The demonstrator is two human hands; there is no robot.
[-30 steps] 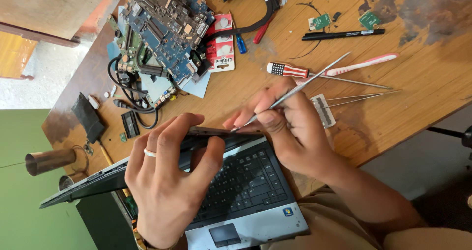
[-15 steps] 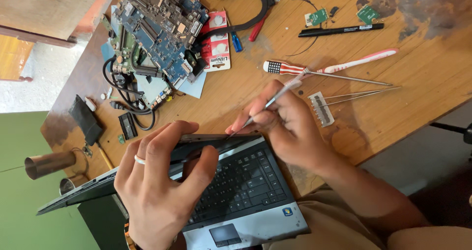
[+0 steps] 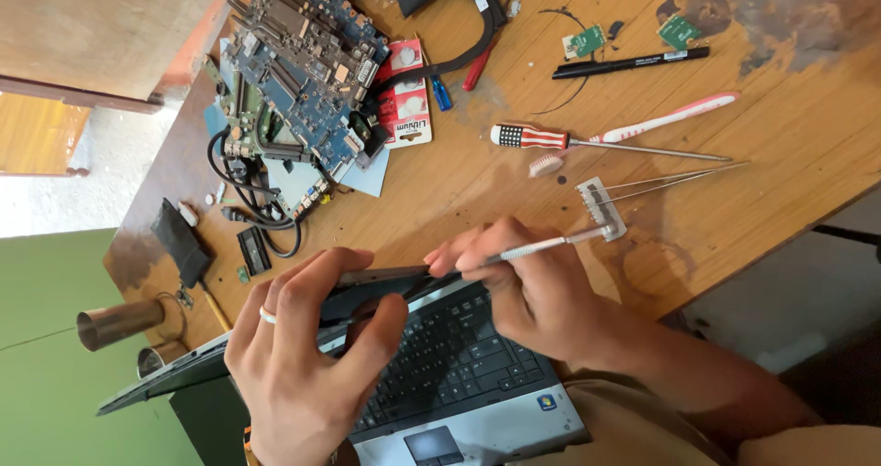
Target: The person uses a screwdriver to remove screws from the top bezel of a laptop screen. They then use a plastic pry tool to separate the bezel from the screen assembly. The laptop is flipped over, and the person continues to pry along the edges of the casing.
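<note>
Left hand: the left hand [image 3: 303,374] is wrapped over the top edge of the half-open dark laptop lid [image 3: 275,333], thumb on the inner side, fingers over the outer; a pale ring is worn on one finger.
Right hand: the right hand [image 3: 537,292] is closed around a thin silver metal tool [image 3: 551,242], pinched between thumb and fingertips.
Laptop: the grey-bodied laptop with black keyboard [image 3: 450,374] is held at the near edge of the scratched wooden table [image 3: 789,127], partly over the lap.
Hidden: the tool's working tip is covered by the fingers at the lid's hinge side, so contact with the laptop cannot be told. The screen face is not seen, only the lid's edge. The laptop's lower corner and the left wrist are cut off by the frame.
Hard to make out: the small comb-like metal piece [image 3: 601,207] lies at the tool's far end; whether they are joined cannot be told.
Change since earlier frame: the tool is now held flatter and lower, its far end near the metal piece. The red-striped screwdriver [image 3: 532,138] and pink-handled toothbrush [image 3: 661,122] are unmoved.
</note>
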